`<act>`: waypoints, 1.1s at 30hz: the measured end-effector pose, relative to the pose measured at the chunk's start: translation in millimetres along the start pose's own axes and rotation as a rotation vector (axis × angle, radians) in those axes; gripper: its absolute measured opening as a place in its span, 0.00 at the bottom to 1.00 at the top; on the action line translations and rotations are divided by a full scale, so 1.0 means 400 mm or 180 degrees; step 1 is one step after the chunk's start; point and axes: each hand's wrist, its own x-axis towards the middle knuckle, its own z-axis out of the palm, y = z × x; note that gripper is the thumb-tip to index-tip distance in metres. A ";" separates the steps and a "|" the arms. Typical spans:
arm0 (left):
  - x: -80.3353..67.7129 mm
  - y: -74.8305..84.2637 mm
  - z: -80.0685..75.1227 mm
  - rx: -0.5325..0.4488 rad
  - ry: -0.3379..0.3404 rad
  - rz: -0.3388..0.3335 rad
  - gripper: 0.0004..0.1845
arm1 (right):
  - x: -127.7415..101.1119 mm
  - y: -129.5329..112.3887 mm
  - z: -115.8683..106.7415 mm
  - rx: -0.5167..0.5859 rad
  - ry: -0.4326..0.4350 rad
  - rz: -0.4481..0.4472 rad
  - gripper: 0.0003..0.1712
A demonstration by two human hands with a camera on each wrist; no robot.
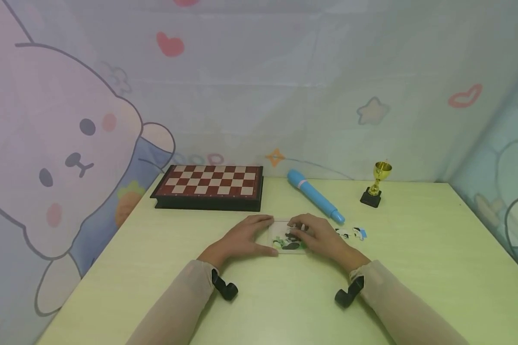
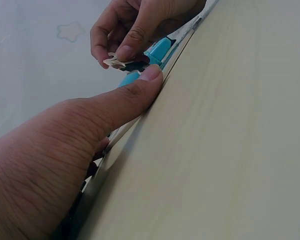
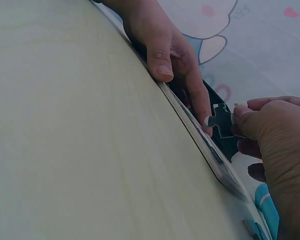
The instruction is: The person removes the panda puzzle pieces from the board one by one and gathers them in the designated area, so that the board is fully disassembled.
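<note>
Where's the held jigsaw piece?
Right wrist view, right of centre: the jigsaw piece is pinched in the right hand, over the puzzle tray that the left hand touches.

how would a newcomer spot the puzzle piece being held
On the pale table, the left hand touches the puzzle board. Above that board, the right hand pinches the puzzle piece. Unlike the loose pieces lying farther right, it is held in midair.
</note>
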 end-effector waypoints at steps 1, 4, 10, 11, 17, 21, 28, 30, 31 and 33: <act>-0.001 0.000 0.000 0.0008 -0.0006 -0.0005 0.56 | -0.001 -0.001 0.000 0.0016 0.0018 -0.0029 0.11; -0.002 0.000 0.000 0.0013 -0.0001 -0.0008 0.57 | -0.002 -0.004 -0.002 0.0043 0.0060 -0.0093 0.11; -0.002 0.001 -0.002 0.0041 0.0030 0.0018 0.56 | -0.003 -0.008 -0.012 0.0010 0.0146 -0.0223 0.12; -0.002 0.002 -0.002 0.0040 0.0030 0.0015 0.56 | -0.004 -0.009 -0.015 0.0007 0.0153 -0.0218 0.12; -0.002 0.005 -0.001 0.0009 0.0009 -0.0006 0.56 | -0.023 -0.001 -0.032 -0.0028 0.0202 -0.0183 0.11; -0.001 0.007 -0.001 0.0006 0.0008 -0.0023 0.56 | -0.041 0.015 -0.048 -0.0110 0.0269 -0.0282 0.11; 0.000 0.004 0.003 0.0033 0.0004 -0.0015 0.56 | -0.090 0.026 -0.093 -0.0149 0.0387 -0.0215 0.15; 0.000 0.003 0.003 0.0033 0.0007 -0.0012 0.56 | -0.108 0.028 -0.110 -0.0150 0.0394 -0.0088 0.16; 0.000 0.003 0.002 0.0037 0.0007 -0.0012 0.56 | -0.118 0.030 -0.119 -0.0161 0.0394 0.0005 0.16; 0.001 0.002 0.003 0.0042 0.0003 -0.0013 0.56 | -0.137 0.041 -0.135 -0.0217 0.0405 0.0123 0.16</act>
